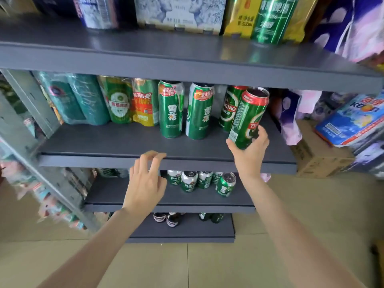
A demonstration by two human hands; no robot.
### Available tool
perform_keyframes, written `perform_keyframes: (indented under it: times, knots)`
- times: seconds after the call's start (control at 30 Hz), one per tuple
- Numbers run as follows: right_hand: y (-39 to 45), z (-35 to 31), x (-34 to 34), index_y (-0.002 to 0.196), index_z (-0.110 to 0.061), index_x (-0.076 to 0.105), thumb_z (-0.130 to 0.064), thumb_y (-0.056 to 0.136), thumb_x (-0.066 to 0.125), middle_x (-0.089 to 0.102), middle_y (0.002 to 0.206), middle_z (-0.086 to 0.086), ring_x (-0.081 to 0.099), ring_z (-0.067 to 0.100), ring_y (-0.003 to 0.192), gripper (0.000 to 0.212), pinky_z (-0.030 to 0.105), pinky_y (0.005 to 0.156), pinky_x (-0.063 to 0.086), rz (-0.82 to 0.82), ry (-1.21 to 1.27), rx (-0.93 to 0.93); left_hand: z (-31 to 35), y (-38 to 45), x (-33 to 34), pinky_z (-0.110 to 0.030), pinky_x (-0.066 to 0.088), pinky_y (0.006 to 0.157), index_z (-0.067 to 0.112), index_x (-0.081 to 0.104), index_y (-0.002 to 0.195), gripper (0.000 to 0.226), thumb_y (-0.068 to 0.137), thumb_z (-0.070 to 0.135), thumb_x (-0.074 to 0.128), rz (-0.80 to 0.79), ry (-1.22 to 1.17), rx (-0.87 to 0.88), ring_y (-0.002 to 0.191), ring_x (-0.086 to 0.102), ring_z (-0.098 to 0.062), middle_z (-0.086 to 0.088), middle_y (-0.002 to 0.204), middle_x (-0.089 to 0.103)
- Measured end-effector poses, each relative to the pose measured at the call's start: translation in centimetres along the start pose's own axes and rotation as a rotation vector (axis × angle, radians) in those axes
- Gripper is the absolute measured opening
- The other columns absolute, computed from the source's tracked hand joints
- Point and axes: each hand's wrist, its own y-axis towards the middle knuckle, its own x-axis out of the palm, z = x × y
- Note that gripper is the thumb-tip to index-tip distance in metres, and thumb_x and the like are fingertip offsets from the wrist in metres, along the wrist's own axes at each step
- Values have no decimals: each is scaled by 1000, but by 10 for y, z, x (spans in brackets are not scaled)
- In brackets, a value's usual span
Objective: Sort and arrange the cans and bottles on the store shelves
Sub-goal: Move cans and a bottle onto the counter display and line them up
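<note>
- Tsingtao can [248,119], green with a red rim, is tilted over the right part of the middle shelf [124,142], its base gripped by the right hand [250,151], thumb on the left side and fingers wrapped round the right.
- The left hand [145,181] hangs before that shelf's front edge, fingers loosely spread and slightly bent, holding nothing.
- Just behind the held can stands a second Tsingtao can [229,107]; left of it are two upright green Snow cans [171,110].
- Farther left are wrapped multipacks [122,100].
- On the shelf below is a cluster of short green cans [189,180].
</note>
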Motion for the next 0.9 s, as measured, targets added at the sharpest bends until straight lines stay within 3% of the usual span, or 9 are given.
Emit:
perform_keyframes:
  times: [0.1,0.23,0.4,0.57,0.67,0.77,0.9]
  knots:
    - [31,6,6,140,-8,28,-13,71,78,46,130,11,50,24,116,86,31,99,40,-17,27,89,6,12,0,-45,43,78,13,43,126,54,73,1,51,-9,-13,7,96,46,-29,-14,120,45]
    - [40,15,9,128,-8,38,-15,71,79,55,122,9,56,24,108,70,27,86,41,-54,-36,140,6,26,-1,-44,38,92,12,39,138,65,77,-5,55,-29,-55,-120,111,43,-32,-15,136,38]
    - [35,5,18,117,-3,40,-14,68,81,54,118,12,56,27,103,65,35,87,44,-117,-89,150,15,15,-11,-44,38,94,10,41,135,62,76,-6,54,-77,-76,-114,115,44,-29,-15,133,41]
    - [9,-37,-5,137,-4,28,-13,74,77,35,132,18,44,37,115,80,40,98,37,-275,-233,185,50,20,-57,-37,39,88,10,43,126,51,76,0,48,-17,-93,-92,107,42,-20,-11,125,46]
    - [-15,-79,-47,136,-12,34,-13,79,72,37,128,8,44,24,116,69,32,99,38,-341,-155,101,82,44,-84,-31,35,90,12,42,122,50,74,-1,47,25,-85,-7,107,43,-19,-10,121,48]
    - [-16,-125,-90,124,-9,45,-5,79,70,44,116,1,49,11,107,52,31,93,46,-225,52,-151,103,79,-110,-28,31,92,11,44,120,49,72,-2,48,96,-103,76,105,44,-22,-11,118,51]
    - [44,-182,-106,125,-7,45,-5,79,70,39,115,-3,47,18,110,53,29,88,47,-104,79,-412,113,126,-130,-33,34,83,11,46,118,43,75,10,41,152,-41,104,97,46,-24,-10,115,50]
